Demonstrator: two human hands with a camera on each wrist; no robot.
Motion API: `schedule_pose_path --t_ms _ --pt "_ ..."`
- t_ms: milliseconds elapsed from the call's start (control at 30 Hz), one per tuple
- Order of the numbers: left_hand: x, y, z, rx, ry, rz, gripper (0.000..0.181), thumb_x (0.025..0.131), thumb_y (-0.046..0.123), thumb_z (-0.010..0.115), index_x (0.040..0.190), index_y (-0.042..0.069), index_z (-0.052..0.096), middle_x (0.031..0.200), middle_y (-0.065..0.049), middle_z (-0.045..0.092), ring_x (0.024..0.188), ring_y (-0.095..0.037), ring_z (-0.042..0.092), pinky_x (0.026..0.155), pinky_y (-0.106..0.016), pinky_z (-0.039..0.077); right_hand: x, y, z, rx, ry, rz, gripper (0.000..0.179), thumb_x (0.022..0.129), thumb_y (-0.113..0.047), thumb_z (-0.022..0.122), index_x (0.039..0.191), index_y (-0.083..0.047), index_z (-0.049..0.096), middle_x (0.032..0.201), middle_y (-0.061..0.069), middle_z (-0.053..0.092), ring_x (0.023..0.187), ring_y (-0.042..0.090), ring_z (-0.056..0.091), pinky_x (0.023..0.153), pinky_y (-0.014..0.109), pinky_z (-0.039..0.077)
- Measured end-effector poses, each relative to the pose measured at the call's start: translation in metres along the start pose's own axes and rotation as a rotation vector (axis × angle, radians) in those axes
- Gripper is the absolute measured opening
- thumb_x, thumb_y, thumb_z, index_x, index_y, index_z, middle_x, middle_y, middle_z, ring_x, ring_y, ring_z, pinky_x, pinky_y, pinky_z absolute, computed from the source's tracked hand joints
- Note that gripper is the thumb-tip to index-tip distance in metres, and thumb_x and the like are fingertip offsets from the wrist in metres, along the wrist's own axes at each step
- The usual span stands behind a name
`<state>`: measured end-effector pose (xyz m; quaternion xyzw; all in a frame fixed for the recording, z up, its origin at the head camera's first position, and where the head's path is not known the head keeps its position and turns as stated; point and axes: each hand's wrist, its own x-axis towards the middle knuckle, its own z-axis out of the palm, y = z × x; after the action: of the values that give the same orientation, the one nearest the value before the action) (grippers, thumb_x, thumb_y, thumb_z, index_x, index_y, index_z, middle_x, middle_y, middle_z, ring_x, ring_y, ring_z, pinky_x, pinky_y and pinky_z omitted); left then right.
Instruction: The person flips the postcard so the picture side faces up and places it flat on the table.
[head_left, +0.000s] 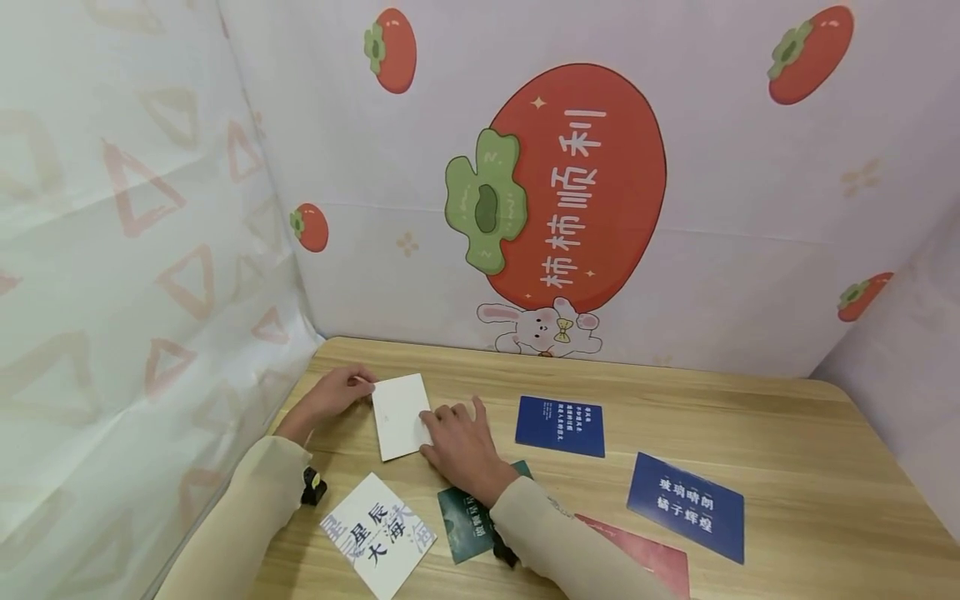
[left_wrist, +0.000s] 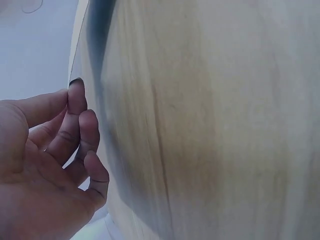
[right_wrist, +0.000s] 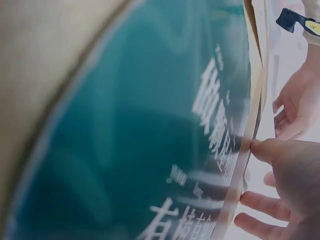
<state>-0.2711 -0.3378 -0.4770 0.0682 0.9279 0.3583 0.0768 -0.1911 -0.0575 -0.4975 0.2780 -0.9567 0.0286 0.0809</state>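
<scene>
A blank white card [head_left: 402, 417] lies between my two hands, at the left of the wooden table. My left hand [head_left: 345, 392] pinches the card's upper left corner between thumb and index finger; the left wrist view shows this left hand [left_wrist: 62, 145] with its other fingers loosely bent. At the card's right edge, my right hand [head_left: 462, 442] rests with its fingertips touching the card. The teal card [head_left: 467, 525] lies partly under my right forearm and fills much of the right wrist view, where the right hand [right_wrist: 290, 185] has its fingers extended.
Nearest the left arm lies a white card with black characters [head_left: 378, 533]. Two blue cards lie to the right, a far blue card [head_left: 558, 425] and a nearer blue card [head_left: 686, 507]. The right sleeve partly covers a pink card [head_left: 652, 558]. Patterned cloth [head_left: 360, 283] hangs behind the table [head_left: 810, 467].
</scene>
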Motion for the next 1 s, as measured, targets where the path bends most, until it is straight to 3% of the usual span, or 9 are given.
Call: schedule_pose_path --t_ms 167,367,733,833,1000 --pt "-0.001 0.003 0.001 -0.099 -0.035 -0.029 0.028 0.112 0.016 0.060 0.131 -0.004 0.067 0.119 -0.020 0.075 0.111 -0.029 0.070 0.094 -0.038 0.053 -0.004 0.001 -0.001 0.013 0.010 -0.012 0.049 0.111 -0.047 0.061 0.154 -0.024 0.059 0.140 0.001 0.071 0.130 0.024 0.066 0.122 0.062 0.041" --pt "-0.003 0.004 0.002 -0.143 -0.052 -0.046 0.029 0.112 0.016 0.060 0.132 -0.004 0.066 0.122 -0.021 0.075 0.111 -0.029 0.070 0.093 -0.037 0.051 -0.008 0.001 0.000 0.059 0.034 -0.011 0.051 0.110 -0.047 0.063 0.156 -0.025 0.058 0.138 0.000 0.072 0.125 0.022 0.067 0.105 0.048 0.049" --pt "-0.017 0.011 -0.003 -0.193 -0.033 -0.086 0.031 0.112 0.018 0.060 0.134 -0.004 0.066 0.113 -0.013 0.074 0.105 -0.023 0.067 0.093 -0.037 0.050 -0.015 -0.004 -0.012 0.286 0.090 0.019 0.040 0.106 -0.030 0.072 0.146 -0.023 0.067 0.139 0.002 0.070 0.120 0.021 0.069 0.094 0.042 0.047" --pt "-0.018 0.013 -0.004 -0.214 -0.033 -0.084 0.034 0.112 0.019 0.062 0.135 -0.006 0.065 0.110 -0.012 0.075 0.100 -0.020 0.069 0.092 -0.036 0.053 -0.017 -0.004 -0.014 0.367 0.077 0.049 0.042 0.104 -0.028 0.076 0.144 -0.021 0.068 0.130 0.001 0.072 0.111 0.020 0.070 0.088 0.039 0.045" --pt "-0.019 0.013 -0.003 -0.231 -0.038 -0.091 0.037 0.110 0.021 0.065 0.135 -0.007 0.066 0.107 -0.009 0.079 0.096 -0.016 0.070 0.091 -0.034 0.054 -0.020 -0.001 -0.014 0.487 0.044 0.107 0.046 0.101 -0.026 0.080 0.144 -0.018 0.067 0.101 -0.004 0.070 0.093 0.013 0.065 0.082 0.036 0.040"
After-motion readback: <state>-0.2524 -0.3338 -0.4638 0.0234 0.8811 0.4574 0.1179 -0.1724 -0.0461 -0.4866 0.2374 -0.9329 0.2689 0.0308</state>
